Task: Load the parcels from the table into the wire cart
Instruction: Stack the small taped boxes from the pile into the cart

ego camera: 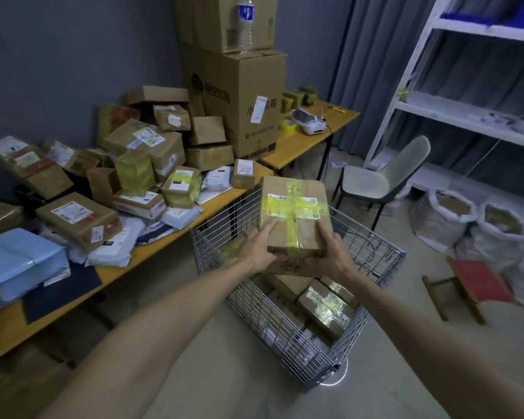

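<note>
Brown cardboard parcel (pixel 295 219), yellow tape crossed over label, gripped by left hand (pixel 259 247) and right hand (pixel 330 252) above wire cart (pixel 285 334).

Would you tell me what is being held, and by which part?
A taped cardboard parcel, above the wire cart: left hand at its near-left edge, right hand at its near-right corner.

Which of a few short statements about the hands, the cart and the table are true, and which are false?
1. The left hand and the right hand hold one taped box over the wire cart. True.
2. The wire cart holds nothing. False: boxes lie in it.
3. A water bottle stands on the stacked cartons. True.
4. The table has no parcels left. False: many parcels lie on it.
</note>
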